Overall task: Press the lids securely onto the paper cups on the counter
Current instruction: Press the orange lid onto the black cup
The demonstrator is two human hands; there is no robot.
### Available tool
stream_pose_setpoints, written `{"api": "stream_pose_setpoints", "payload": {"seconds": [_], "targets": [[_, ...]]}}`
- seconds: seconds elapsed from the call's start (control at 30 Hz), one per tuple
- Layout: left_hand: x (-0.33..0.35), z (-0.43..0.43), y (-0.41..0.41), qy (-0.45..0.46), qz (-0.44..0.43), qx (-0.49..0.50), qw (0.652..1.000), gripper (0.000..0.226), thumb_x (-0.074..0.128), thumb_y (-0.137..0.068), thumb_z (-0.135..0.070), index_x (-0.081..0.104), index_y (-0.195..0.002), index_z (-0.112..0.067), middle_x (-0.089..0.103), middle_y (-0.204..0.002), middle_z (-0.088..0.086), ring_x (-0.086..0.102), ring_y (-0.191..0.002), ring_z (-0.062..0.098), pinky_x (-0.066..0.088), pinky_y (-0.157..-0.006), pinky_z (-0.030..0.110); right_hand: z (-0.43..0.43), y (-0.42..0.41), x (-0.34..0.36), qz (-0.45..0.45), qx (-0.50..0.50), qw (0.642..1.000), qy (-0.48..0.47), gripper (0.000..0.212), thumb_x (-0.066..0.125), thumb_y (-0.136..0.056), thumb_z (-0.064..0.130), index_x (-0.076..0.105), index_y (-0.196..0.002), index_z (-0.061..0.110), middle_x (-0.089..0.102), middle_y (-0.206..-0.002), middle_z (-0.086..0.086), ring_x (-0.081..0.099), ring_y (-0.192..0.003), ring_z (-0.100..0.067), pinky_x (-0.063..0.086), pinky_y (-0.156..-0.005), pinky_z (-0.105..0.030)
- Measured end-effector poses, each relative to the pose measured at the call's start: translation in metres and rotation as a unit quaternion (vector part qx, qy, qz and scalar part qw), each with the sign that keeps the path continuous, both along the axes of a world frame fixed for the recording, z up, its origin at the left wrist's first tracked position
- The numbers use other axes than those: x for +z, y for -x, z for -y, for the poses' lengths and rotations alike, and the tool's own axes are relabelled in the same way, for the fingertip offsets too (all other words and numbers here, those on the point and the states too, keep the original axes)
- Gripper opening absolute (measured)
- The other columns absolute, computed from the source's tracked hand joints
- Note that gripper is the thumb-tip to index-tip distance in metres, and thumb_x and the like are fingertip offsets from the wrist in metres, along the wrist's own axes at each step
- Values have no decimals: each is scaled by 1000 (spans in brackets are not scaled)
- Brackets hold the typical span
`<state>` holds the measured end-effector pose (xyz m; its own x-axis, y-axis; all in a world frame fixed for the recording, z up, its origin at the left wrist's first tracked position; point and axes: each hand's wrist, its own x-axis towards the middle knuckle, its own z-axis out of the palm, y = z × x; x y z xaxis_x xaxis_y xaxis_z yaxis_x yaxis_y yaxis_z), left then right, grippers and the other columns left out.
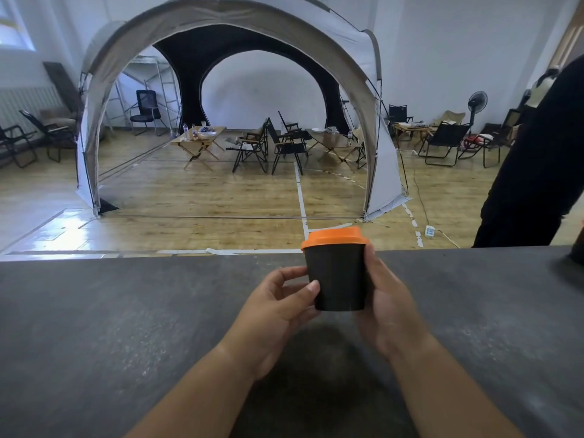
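A black paper cup (339, 279) with an orange lid (334, 238) on top is held just above the dark grey counter (126, 311), near its far edge. My right hand (384, 298) grips the cup's right side, fingers wrapped behind it. My left hand (278, 305) is at the cup's left side, its thumb tip pressed on the cup's front wall and its fingers curled close to the left wall. The lid looks level on the rim. A shadow lies on the counter beneath the cup.
A second dark cup (578, 248) shows partly at the counter's right edge. A person in black (537, 159) stands beyond the counter at right. Past the counter lie a wooden floor, a dome tent (227, 42), folding chairs and tables.
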<state>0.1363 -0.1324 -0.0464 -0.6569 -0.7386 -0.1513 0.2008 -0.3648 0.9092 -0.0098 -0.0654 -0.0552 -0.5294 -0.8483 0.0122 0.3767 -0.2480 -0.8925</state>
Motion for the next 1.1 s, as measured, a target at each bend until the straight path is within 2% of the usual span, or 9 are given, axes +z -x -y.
{"api": "stream_pose_setpoints", "payload": {"seconds": [0.17, 0.27, 0.4, 0.53, 0.7, 0.83, 0.93, 1.03, 1.1], "targets": [[1, 1, -2, 65, 36, 36, 997, 38, 69, -82, -11, 57, -118, -16, 73, -103, 13, 72, -93, 25, 59, -84, 37, 0, -4, 0, -57, -35, 998, 8, 87, 72, -71, 61, 45, -144, 21, 67, -124, -4, 65, -115, -22, 57, -88, -39], [-1, 1, -2, 112, 73, 28, 991, 52, 75, -75, -21, 55, -123, -23, 70, -110, 4, 70, -99, 16, 57, -90, 36, 0, -3, -2, -86, -53, 995, 19, 78, 74, -64, 44, 46, -136, 30, 62, -125, -3, 64, -112, -17, 58, -77, -26], [-1, 3, -1, 14, 21, -32, 999, 52, 70, -70, -25, 63, -118, -7, 73, -108, 12, 71, -89, 18, 56, -83, 34, 3, -1, -2, -25, -42, 998, 41, 87, 85, -64, 54, 53, -135, 15, 67, -125, -14, 65, -115, -31, 55, -91, -47], [-1, 3, -1, 22, 12, -27, 999, 44, 70, -68, -21, 66, -111, -7, 75, -102, 9, 71, -91, 18, 54, -86, 33, 5, 3, -6, -24, 0, 999, 42, 74, 73, -78, 48, 52, -137, 9, 65, -127, -19, 62, -119, -37, 53, -94, -52], [-3, 0, -3, 84, 63, -13, 994, 62, 76, -64, -30, 58, -123, -22, 73, -109, 3, 70, -103, 22, 53, -96, 47, 6, 1, -10, -79, -26, 997, -10, 112, 91, -44, 63, 49, -139, 24, 63, -131, -7, 61, -122, -26, 47, -105, -52], [-3, 2, -3, 33, 15, -48, 998, 56, 69, -73, -28, 56, -126, -17, 71, -113, 11, 68, -106, 28, 52, -95, 47, 4, 2, -5, -30, 6, 999, 32, 97, 87, -60, 57, 50, -137, 10, 66, -125, -18, 64, -117, -36, 52, -96, -56], [-4, 5, -4, 63, 30, -42, 997, 58, 71, -69, -20, 57, -126, -18, 73, -110, 8, 68, -105, 27, 51, -94, 44, 4, 2, -2, -21, 37, 999, 19, 71, 63, -81, 49, 53, -134, 4, 66, -124, -23, 62, -118, -39, 46, -101, -61], [-4, 7, -7, 102, 59, -43, 992, 68, 76, -69, -19, 52, -132, -23, 72, -112, 4, 69, -105, 21, 51, -98, 46, 2, 5, -1, -64, 72, 995, 3, 57, 51, -93, 45, 53, -137, 8, 64, -130, -18, 60, -123, -35, 42, -107, -58], [-5, 14, -8, 168, 95, -27, 981, 74, 79, -73, -14, 45, -136, -33, 68, -116, -2, 68, -102, 10, 54, -92, 34, -1, 8, -1, -99, 80, 992, -3, 68, 56, -91, 56, 46, -145, 16, 61, -137, -11, 56, -128, -28, 40, -109, -51]]}}
